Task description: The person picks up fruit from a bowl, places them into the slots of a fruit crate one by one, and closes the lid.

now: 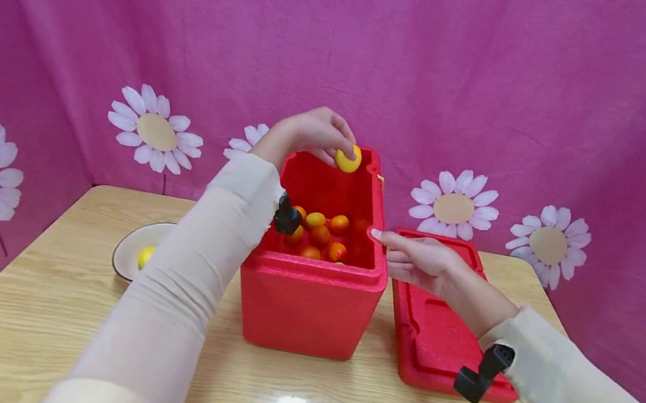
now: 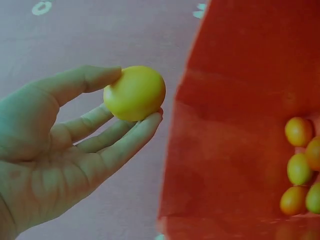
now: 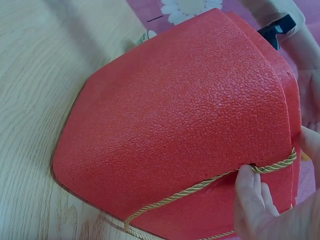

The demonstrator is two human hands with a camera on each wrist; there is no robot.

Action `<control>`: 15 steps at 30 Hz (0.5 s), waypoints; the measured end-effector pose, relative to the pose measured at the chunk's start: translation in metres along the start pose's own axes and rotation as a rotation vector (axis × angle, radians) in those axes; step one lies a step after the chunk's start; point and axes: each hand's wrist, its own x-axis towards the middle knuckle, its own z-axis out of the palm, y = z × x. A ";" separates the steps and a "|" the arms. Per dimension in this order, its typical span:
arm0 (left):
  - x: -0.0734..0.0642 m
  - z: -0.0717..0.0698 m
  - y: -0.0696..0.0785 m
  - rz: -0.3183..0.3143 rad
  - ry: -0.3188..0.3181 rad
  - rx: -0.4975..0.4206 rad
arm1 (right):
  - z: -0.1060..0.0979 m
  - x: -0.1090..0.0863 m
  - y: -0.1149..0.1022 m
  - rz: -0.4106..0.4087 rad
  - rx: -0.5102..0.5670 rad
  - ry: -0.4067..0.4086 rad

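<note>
My left hand (image 1: 320,132) pinches a smooth, oval yellow fruit (image 1: 349,159) between thumb and fingertips, above the far part of a red foam box (image 1: 308,312). The left wrist view shows the same yellow fruit (image 2: 135,93) close up; its exact kind is unclear. Inside the box lie several orange and yellow fruits (image 1: 320,235). At the box's right side, my right hand (image 1: 424,260) grips the rim, thumb on top. Its fingers lie against the outer wall by a gold rope (image 3: 185,192), as the right wrist view shows.
A red lid (image 1: 442,347) lies on the wooden table (image 1: 292,394) right of the box, under my right forearm. On the left, a white dark-rimmed bowl (image 1: 128,248) holds a yellow fruit (image 1: 146,256), partly behind my left sleeve. A pink flowered curtain (image 1: 348,43) hangs behind.
</note>
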 end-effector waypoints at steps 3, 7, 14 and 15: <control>0.005 0.006 -0.005 -0.087 -0.039 -0.033 | 0.002 0.000 0.001 0.002 0.015 -0.012; 0.009 0.013 -0.008 -0.202 -0.079 0.032 | 0.003 0.000 0.002 0.001 0.015 -0.021; 0.010 0.019 -0.011 -0.255 -0.040 0.230 | 0.004 -0.001 0.002 -0.006 0.009 -0.023; 0.010 0.020 -0.011 -0.256 -0.025 0.277 | 0.004 -0.001 0.002 -0.003 0.010 -0.021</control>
